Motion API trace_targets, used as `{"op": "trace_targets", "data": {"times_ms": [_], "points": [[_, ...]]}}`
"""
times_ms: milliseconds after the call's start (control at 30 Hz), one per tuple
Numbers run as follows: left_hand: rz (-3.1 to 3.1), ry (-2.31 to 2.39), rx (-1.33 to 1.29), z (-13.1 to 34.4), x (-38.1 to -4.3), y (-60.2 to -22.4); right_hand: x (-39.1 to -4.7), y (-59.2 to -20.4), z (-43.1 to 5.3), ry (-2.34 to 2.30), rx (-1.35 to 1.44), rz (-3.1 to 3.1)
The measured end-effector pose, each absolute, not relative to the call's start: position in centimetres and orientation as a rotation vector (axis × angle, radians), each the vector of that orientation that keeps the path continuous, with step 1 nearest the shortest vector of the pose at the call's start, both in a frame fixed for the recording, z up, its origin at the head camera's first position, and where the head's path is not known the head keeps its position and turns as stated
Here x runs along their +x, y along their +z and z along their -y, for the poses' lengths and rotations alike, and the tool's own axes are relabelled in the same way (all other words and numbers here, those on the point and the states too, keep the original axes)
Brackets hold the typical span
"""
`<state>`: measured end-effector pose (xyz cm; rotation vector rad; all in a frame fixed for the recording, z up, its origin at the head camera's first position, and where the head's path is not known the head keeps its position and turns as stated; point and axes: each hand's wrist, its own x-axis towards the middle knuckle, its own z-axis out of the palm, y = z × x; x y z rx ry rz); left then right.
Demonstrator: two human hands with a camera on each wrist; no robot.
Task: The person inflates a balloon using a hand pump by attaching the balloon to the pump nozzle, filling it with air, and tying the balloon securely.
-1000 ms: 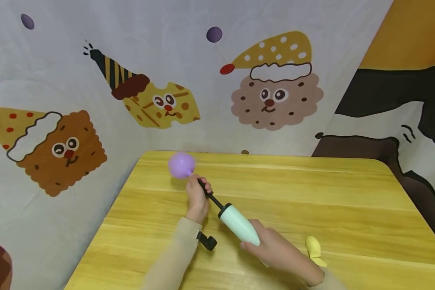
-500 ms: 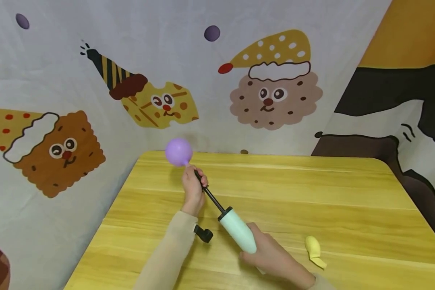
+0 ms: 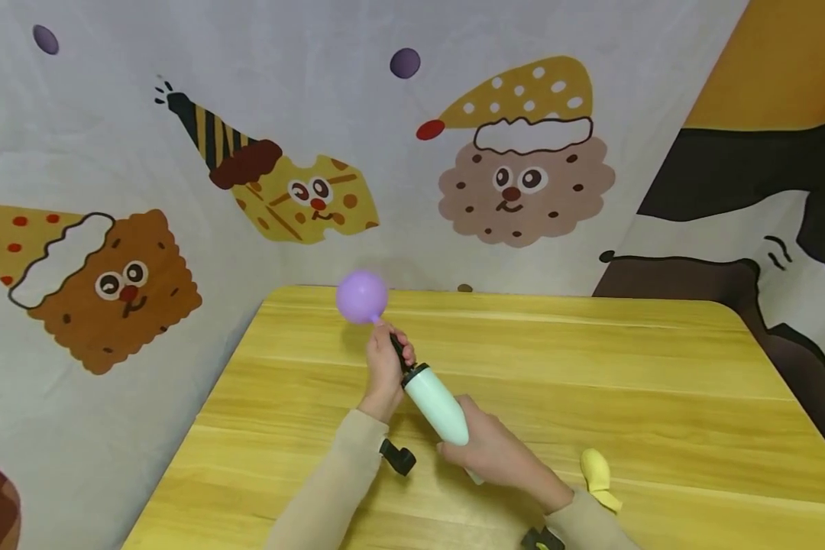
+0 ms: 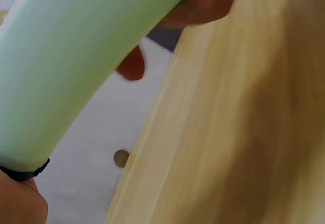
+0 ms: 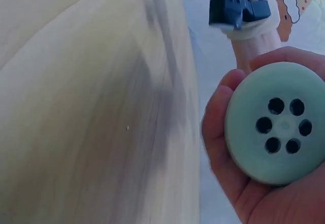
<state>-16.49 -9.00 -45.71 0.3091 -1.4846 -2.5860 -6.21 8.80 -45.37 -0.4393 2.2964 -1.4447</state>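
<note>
A mint-green hand balloon pump (image 3: 437, 405) is held at a slant above the table, its black nozzle end pointing up and left. My left hand (image 3: 383, 370) grips the black end, with the neck of a small inflated purple balloon (image 3: 361, 296) at the fingers. My right hand (image 3: 498, 443) wraps round the green barrel's rear. In the right wrist view the fingers circle the pump's round end cap (image 5: 285, 124), which has several dark holes. The left wrist view shows the green barrel (image 4: 86, 61) close up, right against the black collar by the left hand.
A limp yellow balloon (image 3: 596, 477) lies on the wooden table (image 3: 626, 367), right of the right forearm. Behind the table hangs a pale cloth (image 3: 357, 76) printed with cartoon biscuits. A black camera mount (image 3: 399, 458) sits on the left wrist.
The pump's black rod, drawn out half a second ago, is now pushed into the barrel, so the hands are closer together. The purple balloon and left hand have shifted slightly right.
</note>
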Motion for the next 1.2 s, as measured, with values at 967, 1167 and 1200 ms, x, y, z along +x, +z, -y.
{"op": "trace_targets", "data": {"times_ms": [967, 1167, 1200], "points": [[1.362, -2.550, 0.379, 12.8, -17.9, -46.1, -5.0, -45.8, -9.1, -1.357, -0.592, -2.311], [1.462, -2.582, 0.370, 10.5, -16.7, -45.9, -7.2, -45.0, -8.2, -1.401, -0.568, -2.273], [1.479, -2.578, 0.375, 10.4, -16.6, -45.9, -7.5, -45.0, -8.1, -1.401, -0.562, -2.268]]}}
